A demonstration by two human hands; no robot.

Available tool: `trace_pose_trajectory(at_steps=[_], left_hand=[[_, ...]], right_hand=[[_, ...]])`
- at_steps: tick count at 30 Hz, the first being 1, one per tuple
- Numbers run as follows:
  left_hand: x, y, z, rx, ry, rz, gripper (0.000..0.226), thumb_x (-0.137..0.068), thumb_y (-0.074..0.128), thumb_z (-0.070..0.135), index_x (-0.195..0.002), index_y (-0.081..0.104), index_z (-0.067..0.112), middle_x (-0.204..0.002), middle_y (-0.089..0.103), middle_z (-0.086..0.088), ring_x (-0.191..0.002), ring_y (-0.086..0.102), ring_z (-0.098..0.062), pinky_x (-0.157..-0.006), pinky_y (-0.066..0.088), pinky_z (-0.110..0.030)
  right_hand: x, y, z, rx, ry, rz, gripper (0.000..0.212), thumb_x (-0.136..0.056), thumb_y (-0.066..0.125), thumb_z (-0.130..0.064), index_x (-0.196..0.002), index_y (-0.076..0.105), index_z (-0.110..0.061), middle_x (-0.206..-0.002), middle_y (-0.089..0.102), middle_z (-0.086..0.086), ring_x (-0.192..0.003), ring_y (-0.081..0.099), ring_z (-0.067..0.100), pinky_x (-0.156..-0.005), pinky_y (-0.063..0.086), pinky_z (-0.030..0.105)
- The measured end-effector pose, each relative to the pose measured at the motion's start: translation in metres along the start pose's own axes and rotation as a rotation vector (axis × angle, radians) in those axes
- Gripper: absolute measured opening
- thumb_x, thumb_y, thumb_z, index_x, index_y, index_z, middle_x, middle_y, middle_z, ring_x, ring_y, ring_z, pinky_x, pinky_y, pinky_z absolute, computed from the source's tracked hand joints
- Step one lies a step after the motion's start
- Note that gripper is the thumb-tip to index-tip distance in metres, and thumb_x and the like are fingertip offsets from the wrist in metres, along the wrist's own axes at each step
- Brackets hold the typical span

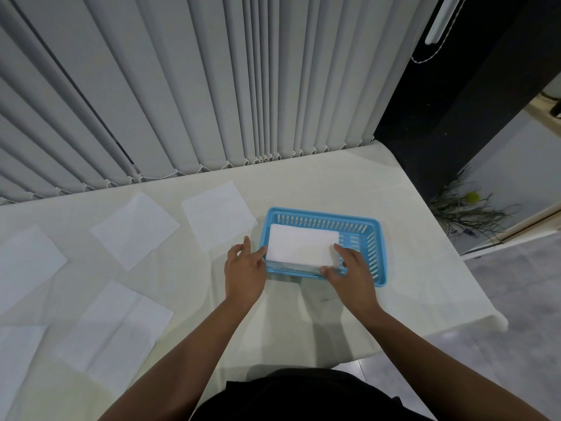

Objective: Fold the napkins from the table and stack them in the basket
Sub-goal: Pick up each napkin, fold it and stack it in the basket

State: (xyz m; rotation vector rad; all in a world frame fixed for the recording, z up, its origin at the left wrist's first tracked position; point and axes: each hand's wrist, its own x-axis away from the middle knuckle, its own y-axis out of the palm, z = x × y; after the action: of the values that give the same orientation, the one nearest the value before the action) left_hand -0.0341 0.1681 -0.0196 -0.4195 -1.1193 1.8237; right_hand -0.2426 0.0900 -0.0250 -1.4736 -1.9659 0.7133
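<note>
Napkins lie in two places: five unfolded ones are spread flat on the table [334, 189] in the left half of the frame, and one folded napkin [302, 249] sits at the left end of the single blue basket [375, 253], right of centre. The far-left napkin [27, 265] and the bottom-left napkin [15, 360] are cut off by the frame edge; a clear layer under the folded napkin is hard to make out. The left hand [244, 270] is loosely open, fingertips at the folded napkin's left edge beside the basket rim. The right hand [349, 268] pinches the napkin's near right corner between thumb and fingers.
</note>
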Motion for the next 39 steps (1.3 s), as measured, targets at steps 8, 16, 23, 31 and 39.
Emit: trace_pose_trajectory(at_steps=[8,16,23,31,39], left_hand=[[0.004,-0.004,0.01,-0.07,0.178,0.01,0.05,-0.1,0.037,0.032,-0.149,0.026,0.028,-0.161,0.014,0.0,-0.146,0.017,-0.023,-0.119,0.014,-0.039],[-0.024,0.013,0.024,-0.473,0.384,-0.183,0.059,-0.099,0.012,0.05,-0.152,0.001,0.027,-0.162,-0.006,-0.002,-0.15,-0.009,-0.022,-0.121,-0.005,-0.05],[-0.03,0.014,0.017,-0.559,0.421,-0.211,0.08,-0.081,-0.016,0.065,-0.151,-0.006,0.027,-0.162,-0.01,-0.001,-0.149,-0.014,-0.023,-0.114,-0.016,-0.052],[-0.027,0.013,0.019,-0.492,0.312,-0.228,0.087,-0.086,0.007,0.071,-0.15,-0.016,0.016,-0.159,-0.021,-0.006,-0.147,-0.022,-0.019,-0.118,-0.014,-0.05],[-0.023,0.001,0.006,-0.26,0.288,-0.091,0.09,-0.077,-0.004,0.071,-0.152,0.0,0.022,-0.162,-0.006,-0.001,-0.15,-0.003,-0.018,-0.121,-0.003,-0.04]], right_hand=[[0.004,-0.002,-0.002,0.157,-0.072,-0.004,0.059,-0.091,0.057,-0.043,-0.143,0.043,-0.019,-0.155,0.035,0.003,-0.138,0.035,0.026,-0.114,0.026,0.038],[-0.02,0.002,-0.018,0.615,-0.279,-0.134,0.095,-0.079,-0.013,-0.072,-0.153,0.017,-0.02,-0.163,0.007,0.002,-0.15,0.003,0.028,-0.119,0.0,0.048],[-0.026,0.008,-0.001,0.756,-0.272,-0.259,0.095,-0.072,-0.025,-0.071,-0.153,-0.007,-0.023,-0.163,-0.008,-0.001,-0.149,-0.009,0.028,-0.117,-0.006,0.052],[-0.025,0.002,0.0,0.697,-0.251,-0.234,0.106,-0.065,-0.03,-0.075,-0.153,-0.005,-0.022,-0.163,-0.008,0.001,-0.149,-0.01,0.028,-0.118,-0.007,0.049],[-0.021,-0.017,-0.002,0.512,-0.201,-0.14,0.112,-0.064,-0.022,-0.083,-0.154,0.01,-0.025,-0.163,0.001,0.0,-0.149,-0.002,0.028,-0.119,-0.003,0.045]])
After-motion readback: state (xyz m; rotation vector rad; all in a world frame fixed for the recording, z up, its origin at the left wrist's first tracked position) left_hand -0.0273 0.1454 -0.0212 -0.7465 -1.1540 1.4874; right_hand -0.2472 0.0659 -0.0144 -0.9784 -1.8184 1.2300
